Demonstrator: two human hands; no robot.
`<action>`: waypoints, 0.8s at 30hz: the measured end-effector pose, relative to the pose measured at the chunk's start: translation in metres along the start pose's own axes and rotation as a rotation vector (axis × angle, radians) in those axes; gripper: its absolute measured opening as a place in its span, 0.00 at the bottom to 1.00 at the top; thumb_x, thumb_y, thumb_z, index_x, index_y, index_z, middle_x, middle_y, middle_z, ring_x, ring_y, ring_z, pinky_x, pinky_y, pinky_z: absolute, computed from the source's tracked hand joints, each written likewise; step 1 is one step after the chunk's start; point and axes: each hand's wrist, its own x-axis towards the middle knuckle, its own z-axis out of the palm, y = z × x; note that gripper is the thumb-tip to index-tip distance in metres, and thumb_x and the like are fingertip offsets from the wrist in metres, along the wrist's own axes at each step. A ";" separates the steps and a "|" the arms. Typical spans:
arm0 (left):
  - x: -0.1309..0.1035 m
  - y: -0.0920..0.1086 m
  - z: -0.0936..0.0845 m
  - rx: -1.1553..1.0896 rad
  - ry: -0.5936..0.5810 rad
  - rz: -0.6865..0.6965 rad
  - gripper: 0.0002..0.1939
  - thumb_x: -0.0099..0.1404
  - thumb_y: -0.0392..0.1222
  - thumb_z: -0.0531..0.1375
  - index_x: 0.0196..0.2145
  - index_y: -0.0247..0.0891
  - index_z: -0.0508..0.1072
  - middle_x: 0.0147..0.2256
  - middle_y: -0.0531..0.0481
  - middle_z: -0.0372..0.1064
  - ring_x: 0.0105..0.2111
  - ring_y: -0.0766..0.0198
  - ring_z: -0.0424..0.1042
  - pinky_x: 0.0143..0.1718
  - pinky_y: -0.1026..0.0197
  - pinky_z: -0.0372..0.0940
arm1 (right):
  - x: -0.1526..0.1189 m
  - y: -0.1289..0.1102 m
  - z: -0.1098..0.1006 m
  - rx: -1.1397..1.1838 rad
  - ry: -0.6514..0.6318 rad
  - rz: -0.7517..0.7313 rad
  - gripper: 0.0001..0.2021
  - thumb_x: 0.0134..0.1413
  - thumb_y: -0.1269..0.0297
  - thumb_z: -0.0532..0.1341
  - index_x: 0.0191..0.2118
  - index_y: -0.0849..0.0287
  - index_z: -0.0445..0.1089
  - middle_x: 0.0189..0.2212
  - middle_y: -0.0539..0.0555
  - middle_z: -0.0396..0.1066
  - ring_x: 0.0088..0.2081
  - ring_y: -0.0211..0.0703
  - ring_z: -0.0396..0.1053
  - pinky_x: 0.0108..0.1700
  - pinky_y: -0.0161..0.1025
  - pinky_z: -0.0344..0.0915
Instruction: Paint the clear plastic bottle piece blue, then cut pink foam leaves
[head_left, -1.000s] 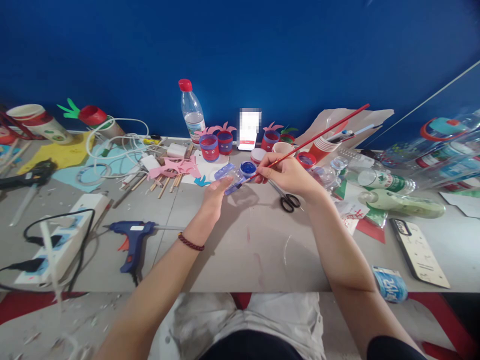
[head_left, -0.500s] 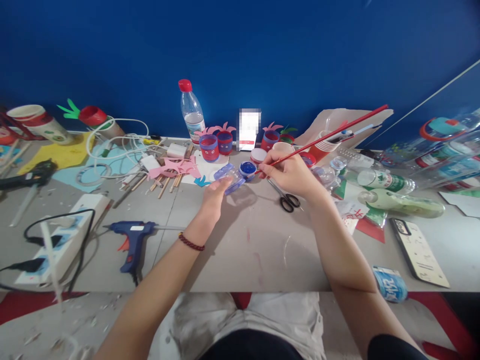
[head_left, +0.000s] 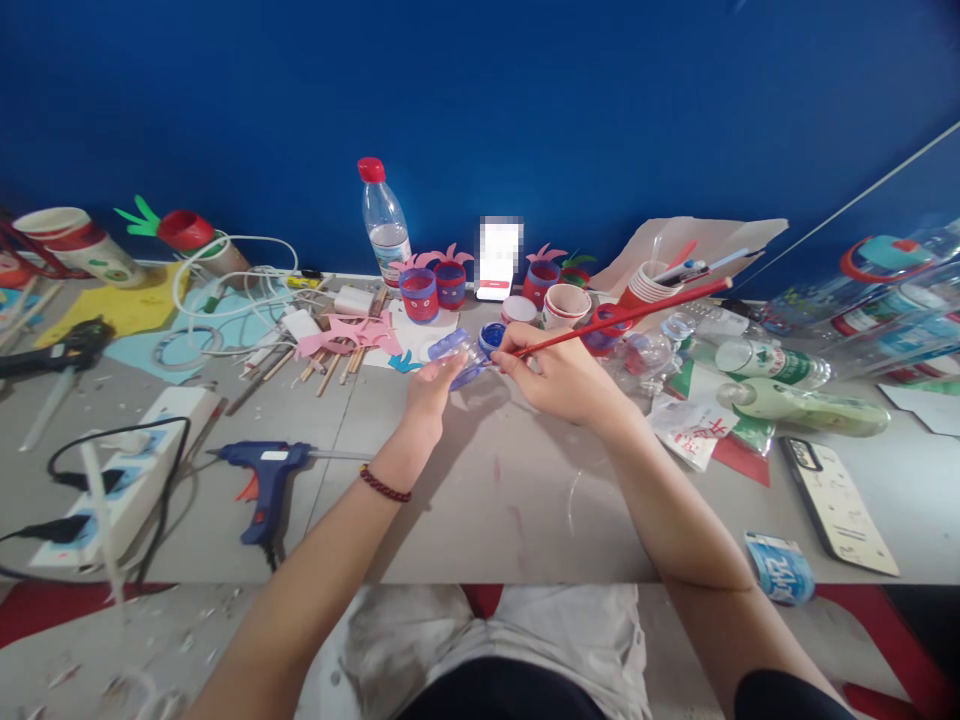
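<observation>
My left hand (head_left: pixel 426 405) is closed on a clear plastic piece (head_left: pixel 447 344) with blue-purple paint on it, perhaps cut from a bottle. Between thumb and fingers, my right hand (head_left: pixel 551 378) grips a long red paintbrush (head_left: pixel 652 306). Its handle slants up to the right, and the tip points at the plastic piece; whether it touches is hard to make out. Just behind both hands stands an uncapped jar of blue paint (head_left: pixel 492 336). A pale round lid (head_left: pixel 519 309) lies beside the jar, with a white-and-red paper cup (head_left: pixel 566 304) to its right.
Small red-and-blue cups with paper leaves (head_left: pixel 418 294) stand by the wall near a lit phone (head_left: pixel 493 289) and a water bottle (head_left: pixel 386 230). Leftward lie a blue glue gun (head_left: pixel 270 480), sticks, cables and a power strip (head_left: pixel 142 470). Plastic bottles (head_left: pixel 772 362) and another phone (head_left: pixel 838 505) lie right.
My right hand has moved left and down, bringing the brush tip from beside the paint jar to the plastic piece. My left hand has barely moved.
</observation>
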 end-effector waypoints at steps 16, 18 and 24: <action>0.004 -0.003 -0.003 0.013 -0.022 -0.003 0.21 0.46 0.55 0.73 0.33 0.38 0.78 0.35 0.46 0.77 0.43 0.53 0.75 0.51 0.52 0.64 | 0.003 -0.003 0.001 0.167 -0.017 -0.003 0.09 0.60 0.67 0.58 0.28 0.55 0.64 0.27 0.51 0.72 0.31 0.42 0.67 0.34 0.41 0.61; 0.004 -0.003 -0.003 0.003 -0.026 0.001 0.21 0.46 0.55 0.73 0.33 0.39 0.78 0.35 0.46 0.78 0.45 0.52 0.75 0.52 0.51 0.64 | 0.004 -0.001 -0.002 0.164 0.002 -0.001 0.09 0.59 0.68 0.59 0.27 0.55 0.64 0.26 0.51 0.71 0.31 0.43 0.68 0.35 0.42 0.62; 0.005 -0.002 -0.002 -0.016 0.020 -0.010 0.20 0.44 0.54 0.74 0.31 0.39 0.77 0.36 0.46 0.79 0.49 0.50 0.75 0.55 0.51 0.64 | 0.008 0.017 -0.011 0.090 0.102 0.010 0.09 0.59 0.67 0.59 0.27 0.55 0.65 0.25 0.52 0.71 0.31 0.44 0.67 0.36 0.43 0.62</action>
